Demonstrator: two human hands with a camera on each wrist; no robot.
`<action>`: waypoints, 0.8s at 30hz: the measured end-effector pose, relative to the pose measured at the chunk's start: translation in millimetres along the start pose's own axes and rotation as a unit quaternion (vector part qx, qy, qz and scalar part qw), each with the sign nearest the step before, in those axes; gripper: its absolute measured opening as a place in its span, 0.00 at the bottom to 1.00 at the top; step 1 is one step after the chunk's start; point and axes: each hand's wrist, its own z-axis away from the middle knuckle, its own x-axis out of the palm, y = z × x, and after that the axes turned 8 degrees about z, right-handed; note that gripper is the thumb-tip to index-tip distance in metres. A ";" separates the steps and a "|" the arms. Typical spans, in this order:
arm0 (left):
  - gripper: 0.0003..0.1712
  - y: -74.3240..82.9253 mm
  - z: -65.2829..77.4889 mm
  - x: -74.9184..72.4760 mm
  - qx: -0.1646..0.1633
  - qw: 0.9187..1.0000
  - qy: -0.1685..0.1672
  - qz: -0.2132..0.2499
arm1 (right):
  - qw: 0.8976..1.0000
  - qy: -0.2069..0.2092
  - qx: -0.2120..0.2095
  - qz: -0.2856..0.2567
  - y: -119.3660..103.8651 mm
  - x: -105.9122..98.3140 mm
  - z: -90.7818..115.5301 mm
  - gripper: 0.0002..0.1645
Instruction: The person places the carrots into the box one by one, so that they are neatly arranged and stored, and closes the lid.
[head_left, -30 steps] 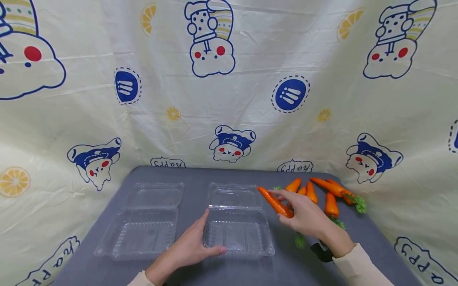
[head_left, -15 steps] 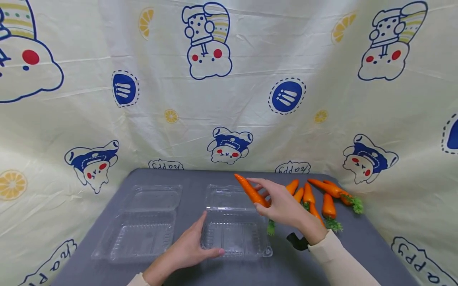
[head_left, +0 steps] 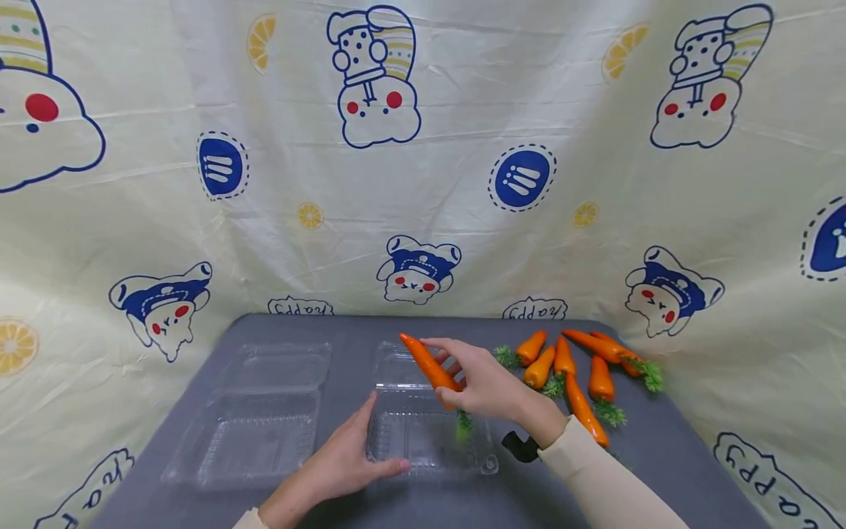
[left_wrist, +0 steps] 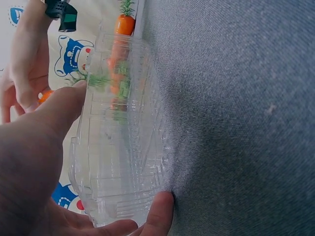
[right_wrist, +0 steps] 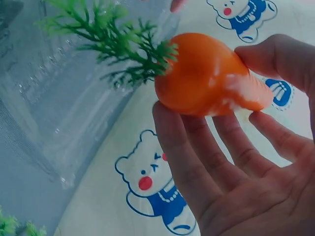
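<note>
My right hand (head_left: 489,382) grips an orange carrot (head_left: 424,361) between thumb and fingers, above the right-hand clear plastic clamshell box (head_left: 429,459). In the right wrist view, the carrot's green leafy top (right_wrist: 133,49) points away from the palm, over the box. The box stands with its lid (head_left: 390,360) folded back. My left hand (head_left: 340,459) rests at its left front corner, fingers extended along the side and thumb along the front. The left wrist view shows the thumb (left_wrist: 66,105) at the rim and a fingertip (left_wrist: 161,204) low by the base.
A second clear clamshell box (head_left: 261,448) stands on the left, lid back. Several carrots (head_left: 578,411) with green tops lie loosely at the right of the grey table (head_left: 529,499). A printed cloth (head_left: 463,242) hangs behind and around the table.
My right hand has moved left with the carrot, from beside the carrot pile to over the right-hand box. The left hand stays at the box's corner. The head view has shifted slightly.
</note>
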 end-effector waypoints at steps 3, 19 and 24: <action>0.80 -1.2 1.2 1.1 -0.007 1.000 -0.004 0.002 | 0.999 -0.033 0.000 -0.010 0.7 7.3 -0.7 0.47; 0.79 -0.1 -1.0 -0.2 -0.004 1.000 0.001 -0.002 | 0.985 -0.170 0.026 -0.028 0.4 18.8 4.3 0.40; 0.79 0.9 0.6 0.9 0.003 1.000 0.009 -0.007 | 0.981 -0.194 0.019 -0.021 1.2 21.6 6.2 0.30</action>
